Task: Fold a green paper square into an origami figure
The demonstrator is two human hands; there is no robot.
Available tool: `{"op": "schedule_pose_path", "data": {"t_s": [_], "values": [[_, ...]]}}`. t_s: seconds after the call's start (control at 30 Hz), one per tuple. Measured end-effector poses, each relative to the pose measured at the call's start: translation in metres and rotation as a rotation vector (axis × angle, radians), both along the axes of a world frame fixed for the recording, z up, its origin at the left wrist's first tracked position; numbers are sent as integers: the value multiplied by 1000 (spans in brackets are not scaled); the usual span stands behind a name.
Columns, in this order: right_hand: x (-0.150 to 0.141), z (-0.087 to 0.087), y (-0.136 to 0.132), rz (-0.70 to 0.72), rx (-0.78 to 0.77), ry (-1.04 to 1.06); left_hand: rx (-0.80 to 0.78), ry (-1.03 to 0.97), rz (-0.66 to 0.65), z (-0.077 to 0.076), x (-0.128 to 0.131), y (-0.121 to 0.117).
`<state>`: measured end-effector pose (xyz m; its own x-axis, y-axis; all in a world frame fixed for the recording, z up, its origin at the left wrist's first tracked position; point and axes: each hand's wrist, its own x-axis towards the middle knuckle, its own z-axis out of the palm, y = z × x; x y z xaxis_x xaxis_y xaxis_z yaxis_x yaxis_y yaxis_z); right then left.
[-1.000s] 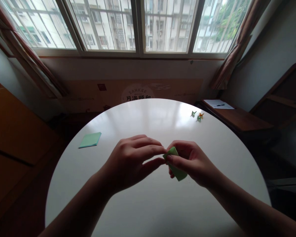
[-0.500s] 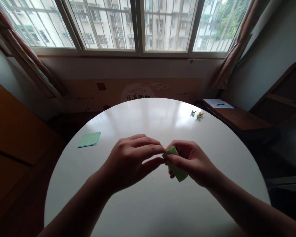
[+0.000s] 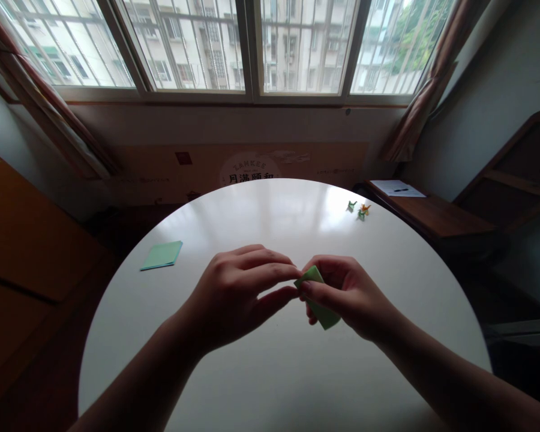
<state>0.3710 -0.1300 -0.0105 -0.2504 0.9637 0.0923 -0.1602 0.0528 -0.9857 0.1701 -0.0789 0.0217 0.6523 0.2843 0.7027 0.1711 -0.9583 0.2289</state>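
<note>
White desk (image 3: 270, 372) lies below your R fingers (image 3: 317, 291), pinched tight on green paper (image 3: 324, 315), prob. to steady it, w/ L fingers (image 3: 272, 273) near-closed at its corner, grip unclear.

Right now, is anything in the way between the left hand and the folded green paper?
Nothing visible: the fingertips of the left hand are right at the folded green paper, which the right hand holds. The paper pile is off to the left, and the little figures sit farther back.
</note>
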Motion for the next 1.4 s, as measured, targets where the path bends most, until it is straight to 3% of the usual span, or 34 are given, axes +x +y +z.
{"op": "schedule_pose_path", "data": {"t_s": [0.53,0.77,0.87,1.1,1.4], "values": [[1,-2,1,21,4,12,14,-9,-15,1,1,1],[-1,0,0,-33,25,-14,-12,-29,-4,-2,1,0],[-1,1,0,-76,47,-14,-156,-77,24,-3,0,0],[-1,-1,1,-160,111,-30,-740,-136,46,-4,8,-1],[-4,-2,0,-181,144,-82,-1041,-142,-15,-10,13,-3]]}}
